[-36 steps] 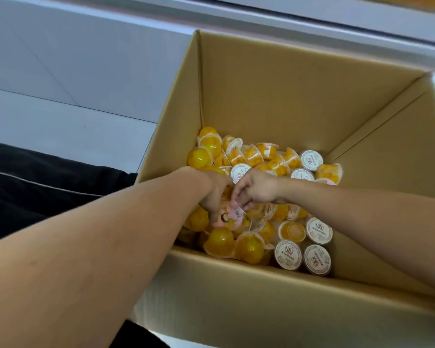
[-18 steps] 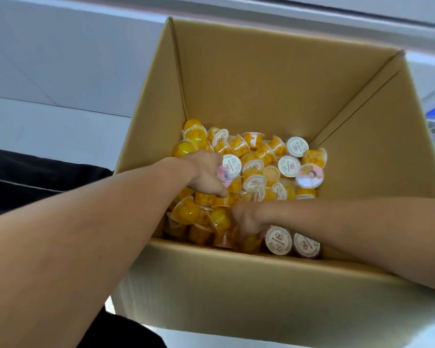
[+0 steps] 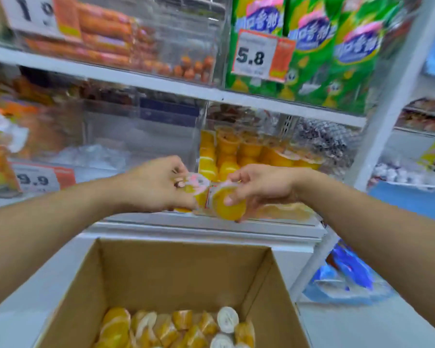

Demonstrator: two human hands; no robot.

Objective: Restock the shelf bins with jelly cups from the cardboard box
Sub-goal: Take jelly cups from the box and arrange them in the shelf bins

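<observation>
Carrying jelly cups up to the clear bin [image 3: 259,156].
Left hand [image 3: 156,184] and right hand [image 3: 259,187] each clamped on cups, just before the bin; next, drop inside over its front wall.

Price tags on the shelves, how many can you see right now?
3. One reading 5.8 hangs before the green bags up top, one reading 9.9 sits at lower left, and one is cut off at the top left corner. Blur may hide others.
</observation>
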